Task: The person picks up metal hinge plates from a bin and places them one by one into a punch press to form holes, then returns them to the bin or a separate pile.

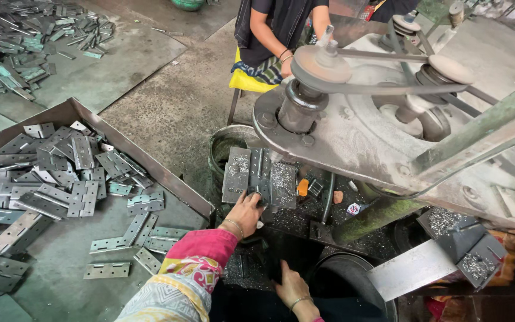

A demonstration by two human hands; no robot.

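Workshop floor, grey concrete, metal swarf all around the machine base. Our left hand [242, 213] reaches forward and its fingertips grip the near edge of an opened steel hinge [260, 177], which lies flat on the small machine worktop [298, 222] under the drill head. Fingers are curled onto the hinge leaf, not spread. Our right hand [291, 287] sits low and near the body, fingers loosely bent, resting on a dark surface; it holds nothing that we can see. The hinge leaves are dusted with bright chips.

Our read: this is the positioning step, hinge being set or shifted under the spindle. Next move likely calls for a square seat of the hinge against the bed and fingers kept off the drilling spot.

Further out: above the hinge hangs the heavy drill housing with a pulley [320, 64] and a belt [388, 89] run across to a second pulley [450, 68]. To the left a shallow cardboard tray [144, 160] holds a heap of grey hinges [61, 173], more loose ones on the floor beside it. A dark bucket [225, 146] stands just behind the hinge. Another person [272, 33] sits on a yellow stool [247, 81] across the machine. A second pile of hinges [19, 42] lies top left, well apart.
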